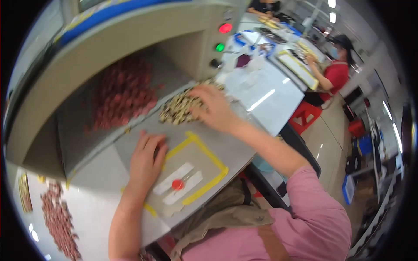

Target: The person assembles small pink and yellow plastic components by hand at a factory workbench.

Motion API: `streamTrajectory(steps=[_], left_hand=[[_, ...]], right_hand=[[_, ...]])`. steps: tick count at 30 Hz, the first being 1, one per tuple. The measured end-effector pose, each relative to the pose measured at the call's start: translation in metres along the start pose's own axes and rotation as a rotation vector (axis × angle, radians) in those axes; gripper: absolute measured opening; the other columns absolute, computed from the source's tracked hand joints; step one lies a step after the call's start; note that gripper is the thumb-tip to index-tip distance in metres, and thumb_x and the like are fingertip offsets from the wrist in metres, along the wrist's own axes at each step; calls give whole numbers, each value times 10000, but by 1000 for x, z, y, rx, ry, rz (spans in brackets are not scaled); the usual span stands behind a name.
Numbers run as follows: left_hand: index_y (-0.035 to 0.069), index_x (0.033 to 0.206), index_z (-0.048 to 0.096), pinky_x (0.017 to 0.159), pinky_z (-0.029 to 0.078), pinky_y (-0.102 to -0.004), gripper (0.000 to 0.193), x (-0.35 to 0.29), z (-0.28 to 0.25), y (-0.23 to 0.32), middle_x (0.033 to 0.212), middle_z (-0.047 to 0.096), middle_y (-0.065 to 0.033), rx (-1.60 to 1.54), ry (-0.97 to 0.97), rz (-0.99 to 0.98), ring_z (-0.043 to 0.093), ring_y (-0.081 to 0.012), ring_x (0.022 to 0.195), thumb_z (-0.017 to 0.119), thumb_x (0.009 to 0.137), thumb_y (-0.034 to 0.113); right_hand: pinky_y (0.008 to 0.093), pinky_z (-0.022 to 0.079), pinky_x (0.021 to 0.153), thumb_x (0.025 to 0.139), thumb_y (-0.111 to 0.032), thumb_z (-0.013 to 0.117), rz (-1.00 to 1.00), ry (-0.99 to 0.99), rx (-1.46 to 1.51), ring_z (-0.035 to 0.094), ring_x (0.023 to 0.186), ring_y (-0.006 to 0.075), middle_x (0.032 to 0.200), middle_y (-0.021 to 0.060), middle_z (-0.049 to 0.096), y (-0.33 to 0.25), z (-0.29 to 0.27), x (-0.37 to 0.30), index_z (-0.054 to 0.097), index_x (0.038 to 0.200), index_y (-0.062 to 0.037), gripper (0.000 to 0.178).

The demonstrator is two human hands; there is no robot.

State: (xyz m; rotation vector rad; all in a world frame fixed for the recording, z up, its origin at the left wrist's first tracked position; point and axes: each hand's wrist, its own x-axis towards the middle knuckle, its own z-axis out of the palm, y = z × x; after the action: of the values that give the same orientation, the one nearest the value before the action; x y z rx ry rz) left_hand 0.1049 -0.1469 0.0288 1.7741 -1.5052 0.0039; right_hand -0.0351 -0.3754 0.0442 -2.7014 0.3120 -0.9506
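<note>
My right hand [213,108] reaches onto a pile of small cream-and-black pieces [177,108]. Its fingers are apart, with the tips touching the heap; nothing shows clearly between them. On the grey worktop lies my left hand [148,154], fingers loosely bent and apart, beside a rectangle of yellow tape [208,153]. Inside that rectangle, two white strips [185,187] lie side by side, with a small round red piece [177,185] between them. Thin lines extend from the red piece, too fine to make out.
A beige machine hood [130,32] arches over a heap of dark red pieces [124,93]. Red and green lights [225,28] sit on its side. More reddish pieces [58,217] lie at the lower left. A person in red [338,75] works at another table at the right.
</note>
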Motion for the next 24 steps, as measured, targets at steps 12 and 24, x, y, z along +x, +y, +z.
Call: streamTrajectory(steps=[12, 24], left_hand=[[126, 1104, 607, 841, 393, -396, 287, 3, -40, -57, 1061, 555, -61, 354, 506, -151, 508, -270, 1000, 649, 820, 124], [163, 1010, 640, 825, 377, -404, 187, -18, -26, -103, 992, 595, -20, 405, 409, -119, 536, -240, 969, 644, 824, 152]], right_hand=[[320, 459, 867, 933, -247, 526, 156, -225, 255, 604, 999, 240, 1095, 147, 601, 5, 90, 133, 587, 1178, -73, 307], [384, 438, 930, 930, -358, 507, 194, -124, 213, 565, 1096, 356, 1165, 222, 584, -47, 167, 111, 541, 1210, -35, 429]])
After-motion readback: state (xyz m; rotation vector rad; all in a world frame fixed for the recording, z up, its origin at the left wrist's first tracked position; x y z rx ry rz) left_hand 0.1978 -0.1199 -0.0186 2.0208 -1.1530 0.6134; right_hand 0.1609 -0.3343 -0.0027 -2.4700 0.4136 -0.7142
